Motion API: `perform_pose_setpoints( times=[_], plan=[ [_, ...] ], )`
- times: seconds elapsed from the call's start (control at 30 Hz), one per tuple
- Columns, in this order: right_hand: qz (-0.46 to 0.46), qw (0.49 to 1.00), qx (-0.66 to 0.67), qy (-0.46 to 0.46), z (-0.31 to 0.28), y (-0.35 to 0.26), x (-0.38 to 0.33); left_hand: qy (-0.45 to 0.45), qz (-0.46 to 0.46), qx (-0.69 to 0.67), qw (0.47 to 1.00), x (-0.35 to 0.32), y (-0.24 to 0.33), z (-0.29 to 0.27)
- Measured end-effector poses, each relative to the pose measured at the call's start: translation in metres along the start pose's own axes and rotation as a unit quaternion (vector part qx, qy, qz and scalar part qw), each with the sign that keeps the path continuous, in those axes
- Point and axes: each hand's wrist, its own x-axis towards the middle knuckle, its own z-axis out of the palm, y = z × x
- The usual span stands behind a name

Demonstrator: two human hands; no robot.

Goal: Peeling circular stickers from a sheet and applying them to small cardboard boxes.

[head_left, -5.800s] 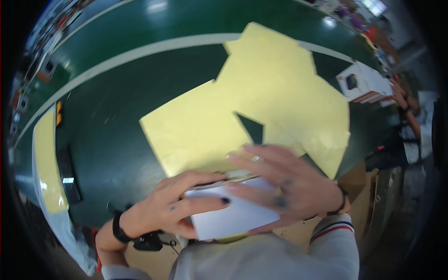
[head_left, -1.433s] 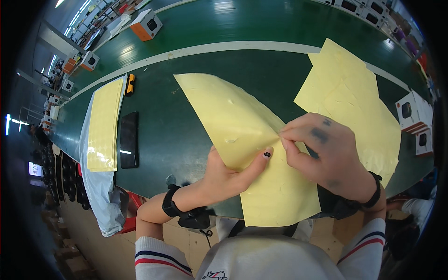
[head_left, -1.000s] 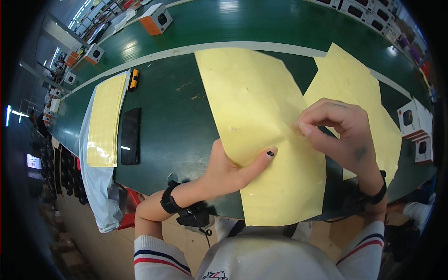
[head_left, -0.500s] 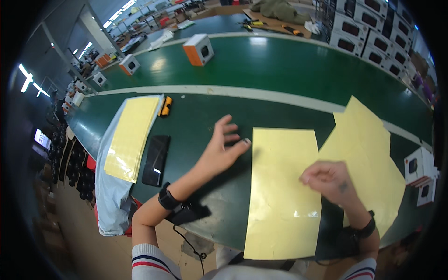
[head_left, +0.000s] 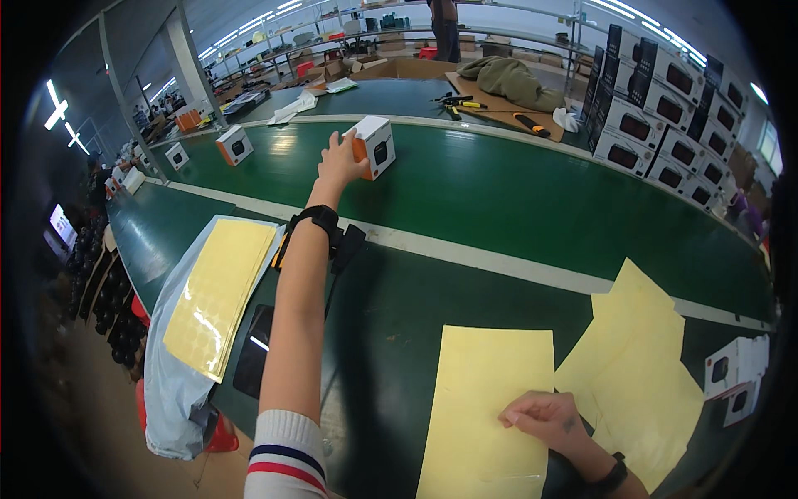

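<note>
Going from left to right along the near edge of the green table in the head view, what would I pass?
Sticker sheets on a plastic bag → black tablet → left forearm → yellow sheet → right hand → more yellow sheets → small white boxes.

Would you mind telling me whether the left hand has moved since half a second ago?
Yes. The left hand has left the yellow sheet and reached past the white belt stripe to the small box.

3 small boxes on belt [head_left: 371, 146], 3 yellow sheets [head_left: 486, 407], 2 hands [head_left: 341, 162]
</note>
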Motion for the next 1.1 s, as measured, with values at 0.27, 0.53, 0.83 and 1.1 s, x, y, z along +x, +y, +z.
perform_pose_setpoints(
  times=[0.27, 0.53, 0.83, 1.1],
  plan=[
    [-0.023, 1.000, -0.014, -0.006, -0.003, -0.001, -0.001, 0.166, 0.095, -0.141, 0.971, -0.012, 0.026, 0.033],
    [0.022, 1.000, 0.005, 0.004, 0.003, -0.013, 0.002, 0.211, 0.287, -0.084, 0.931, -0.061, 0.065, 0.017],
    [-0.117, 0.965, 0.161, 0.173, -0.039, -0.040, -0.025, 0.007, 0.389, -0.390, 0.835, -0.230, 0.118, -0.093],
    [-0.207, 0.951, 0.127, 0.191, -0.026, -0.072, -0.046, -0.237, 0.539, -0.473, 0.655, -0.375, 0.125, -0.149]
  ],
)
